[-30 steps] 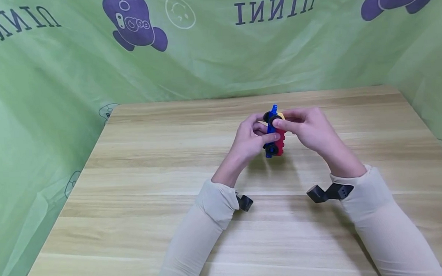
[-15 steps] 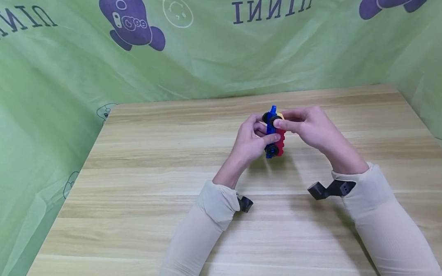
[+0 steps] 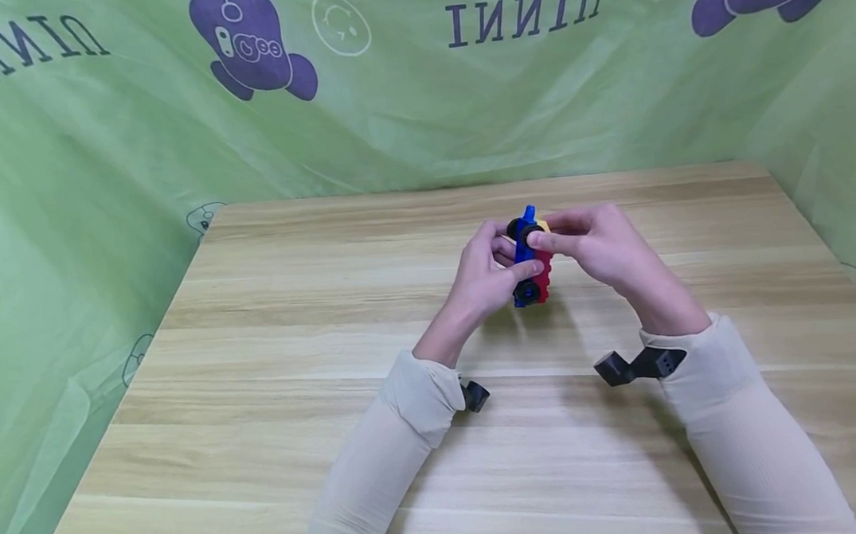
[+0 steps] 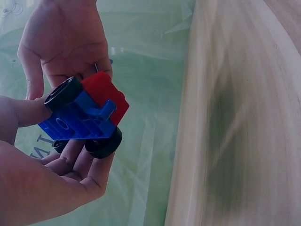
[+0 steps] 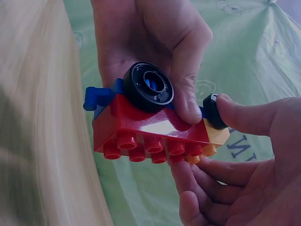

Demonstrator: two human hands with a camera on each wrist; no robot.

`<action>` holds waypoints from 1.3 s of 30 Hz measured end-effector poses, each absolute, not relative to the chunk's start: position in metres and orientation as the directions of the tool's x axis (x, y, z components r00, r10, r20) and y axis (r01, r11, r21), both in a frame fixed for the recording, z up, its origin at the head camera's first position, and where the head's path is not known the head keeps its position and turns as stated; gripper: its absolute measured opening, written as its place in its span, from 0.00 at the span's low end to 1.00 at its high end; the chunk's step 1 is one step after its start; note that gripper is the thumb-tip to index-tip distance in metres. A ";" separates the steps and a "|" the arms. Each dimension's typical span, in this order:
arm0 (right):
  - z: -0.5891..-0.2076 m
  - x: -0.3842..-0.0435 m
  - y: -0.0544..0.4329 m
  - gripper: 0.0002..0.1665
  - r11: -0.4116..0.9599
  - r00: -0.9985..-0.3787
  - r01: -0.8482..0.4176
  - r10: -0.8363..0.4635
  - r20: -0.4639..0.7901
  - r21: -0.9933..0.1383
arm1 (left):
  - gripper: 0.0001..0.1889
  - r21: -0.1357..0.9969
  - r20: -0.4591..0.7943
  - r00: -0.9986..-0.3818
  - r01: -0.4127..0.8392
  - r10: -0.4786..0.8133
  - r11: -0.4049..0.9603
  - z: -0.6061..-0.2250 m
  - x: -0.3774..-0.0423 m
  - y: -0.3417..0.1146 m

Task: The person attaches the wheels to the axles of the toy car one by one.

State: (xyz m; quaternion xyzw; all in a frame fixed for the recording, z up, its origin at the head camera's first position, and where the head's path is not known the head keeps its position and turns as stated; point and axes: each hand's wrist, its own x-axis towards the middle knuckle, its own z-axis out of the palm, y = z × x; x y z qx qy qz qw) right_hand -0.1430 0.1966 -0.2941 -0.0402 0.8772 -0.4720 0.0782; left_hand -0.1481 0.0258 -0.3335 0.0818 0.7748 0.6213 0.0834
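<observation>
Both hands hold up a small toy-brick car over the table. Its blue wheeled base (image 4: pixel 70 120) has black wheels (image 5: pixel 148 87) and a hook-like end. A red studded brick (image 5: pixel 155 125) sits on the base, with a yellow brick (image 5: pixel 217 135) beside it at one end. My left hand (image 3: pixel 480 274) grips the car's middle, thumb across the red brick's side. My right hand (image 3: pixel 602 247) pinches the yellow end, its thumb on a wheel. In the head view the car stands on end, its underside turned left.
A light wood-grain table (image 3: pixel 295 344) lies below the hands, with the car's shadow on it. Green printed cloth (image 3: pixel 421 116) hangs behind and along the sides. Black wrist cameras (image 3: pixel 636 367) sit at both sleeve cuffs.
Hands and car stay nearly in place, with the same grips. The head view has shifted very slightly.
</observation>
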 end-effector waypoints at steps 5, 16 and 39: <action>-0.293 -0.143 0.196 0.31 0.566 -0.983 -0.005 -0.154 -0.099 -0.824 | 0.27 0.984 -0.033 -0.969 0.012 0.247 0.178 -0.335 -0.150 0.023; -0.290 -0.145 0.206 0.32 0.581 -0.973 -0.021 -0.201 -0.118 -0.814 | 0.25 0.998 -0.059 -0.950 -0.063 0.308 -0.003 -0.335 -0.153 0.018; -0.308 -0.153 0.204 0.30 0.706 -0.987 0.005 -0.110 -0.117 -0.708 | 0.26 0.989 -0.129 -0.938 -0.097 0.321 0.115 -0.335 -0.167 -0.003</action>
